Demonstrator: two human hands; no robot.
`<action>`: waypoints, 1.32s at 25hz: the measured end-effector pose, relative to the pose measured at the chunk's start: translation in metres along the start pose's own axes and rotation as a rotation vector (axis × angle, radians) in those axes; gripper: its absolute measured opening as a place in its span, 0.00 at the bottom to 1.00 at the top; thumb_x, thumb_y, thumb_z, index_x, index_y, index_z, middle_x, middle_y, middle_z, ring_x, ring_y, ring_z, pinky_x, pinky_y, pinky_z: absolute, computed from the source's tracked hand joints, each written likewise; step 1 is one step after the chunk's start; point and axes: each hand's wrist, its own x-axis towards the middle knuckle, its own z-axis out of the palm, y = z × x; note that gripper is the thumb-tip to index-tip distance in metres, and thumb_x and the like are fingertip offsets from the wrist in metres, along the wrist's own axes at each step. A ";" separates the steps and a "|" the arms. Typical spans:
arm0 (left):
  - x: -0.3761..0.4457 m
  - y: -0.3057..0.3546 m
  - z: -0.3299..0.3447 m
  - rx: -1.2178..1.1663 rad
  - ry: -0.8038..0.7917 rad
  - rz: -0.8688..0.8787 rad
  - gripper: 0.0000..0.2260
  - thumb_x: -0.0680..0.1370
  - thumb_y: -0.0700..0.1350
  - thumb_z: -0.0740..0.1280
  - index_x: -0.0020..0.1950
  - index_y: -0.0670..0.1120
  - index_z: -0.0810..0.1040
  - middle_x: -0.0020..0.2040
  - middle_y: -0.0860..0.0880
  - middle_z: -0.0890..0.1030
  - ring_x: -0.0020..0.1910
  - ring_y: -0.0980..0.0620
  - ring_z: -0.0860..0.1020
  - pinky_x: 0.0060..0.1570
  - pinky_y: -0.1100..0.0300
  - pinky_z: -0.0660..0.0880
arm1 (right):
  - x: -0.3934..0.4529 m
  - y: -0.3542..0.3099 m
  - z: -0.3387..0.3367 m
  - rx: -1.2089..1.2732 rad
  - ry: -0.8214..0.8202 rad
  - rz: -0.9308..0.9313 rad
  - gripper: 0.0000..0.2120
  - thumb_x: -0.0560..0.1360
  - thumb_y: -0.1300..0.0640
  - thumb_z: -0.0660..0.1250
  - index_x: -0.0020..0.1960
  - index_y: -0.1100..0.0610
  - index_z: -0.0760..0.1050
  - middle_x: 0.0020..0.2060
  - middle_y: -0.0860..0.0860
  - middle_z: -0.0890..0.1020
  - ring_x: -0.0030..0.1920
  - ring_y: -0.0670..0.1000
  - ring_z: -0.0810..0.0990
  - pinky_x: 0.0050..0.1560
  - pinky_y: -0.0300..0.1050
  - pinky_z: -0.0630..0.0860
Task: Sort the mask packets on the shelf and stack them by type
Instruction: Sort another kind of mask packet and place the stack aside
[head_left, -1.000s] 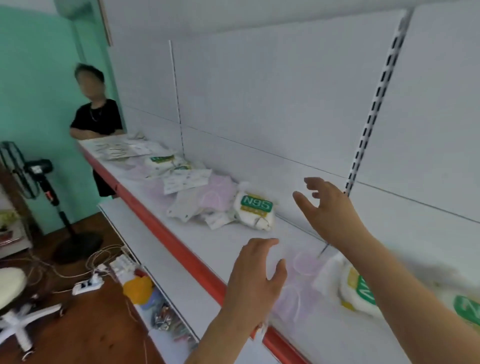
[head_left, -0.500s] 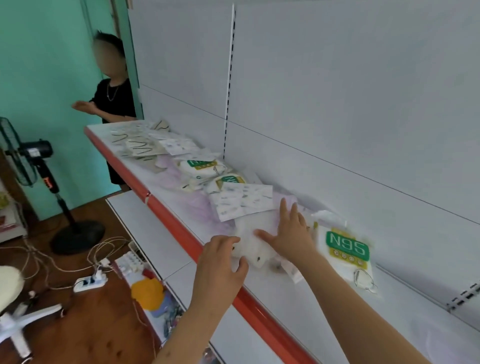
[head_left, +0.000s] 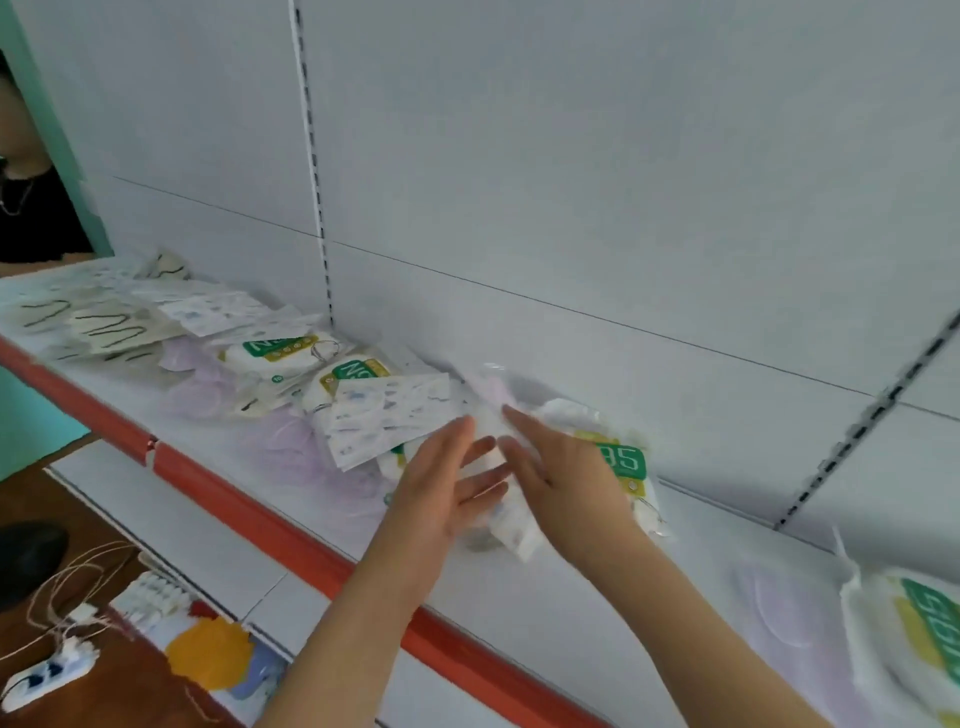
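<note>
Mask packet (head_left: 511, 514) btwn hands, prob.

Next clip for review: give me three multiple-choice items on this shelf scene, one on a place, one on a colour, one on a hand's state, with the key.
1. Where does the green-labelled packet nearest the hands lie?
A. just behind the right hand
B. on the floor
C. on the lower shelf

2. What colour is the front edge strip of the shelf?
A. blue
B. red
C. black

3. How are the left hand's fingers?
A. clenched in a fist
B. hidden from view
C. straight

Key: 1 A, its label shows just past the right hand; 2 B, the strip along the shelf front is red; 3 C, the fingers stretch out flat toward the packets.
</note>
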 end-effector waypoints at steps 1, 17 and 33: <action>0.005 -0.004 0.010 -0.010 0.007 -0.041 0.09 0.83 0.48 0.64 0.54 0.43 0.79 0.46 0.48 0.85 0.44 0.51 0.84 0.45 0.55 0.80 | -0.023 0.002 -0.005 -0.020 -0.084 -0.063 0.27 0.80 0.37 0.53 0.75 0.47 0.68 0.67 0.45 0.77 0.67 0.46 0.74 0.65 0.42 0.70; -0.002 -0.060 0.054 0.433 -0.122 -0.260 0.32 0.67 0.64 0.69 0.67 0.50 0.76 0.64 0.48 0.81 0.64 0.45 0.78 0.69 0.42 0.70 | -0.132 0.100 -0.064 -0.056 0.494 0.565 0.07 0.78 0.48 0.68 0.51 0.49 0.83 0.32 0.50 0.81 0.35 0.51 0.79 0.37 0.45 0.73; -0.012 0.038 -0.120 -0.083 0.452 0.040 0.10 0.80 0.37 0.63 0.59 0.43 0.79 0.51 0.44 0.82 0.44 0.47 0.80 0.41 0.55 0.74 | 0.037 0.005 0.079 -0.282 -0.239 0.101 0.52 0.71 0.30 0.65 0.81 0.52 0.40 0.81 0.52 0.45 0.80 0.56 0.47 0.78 0.55 0.53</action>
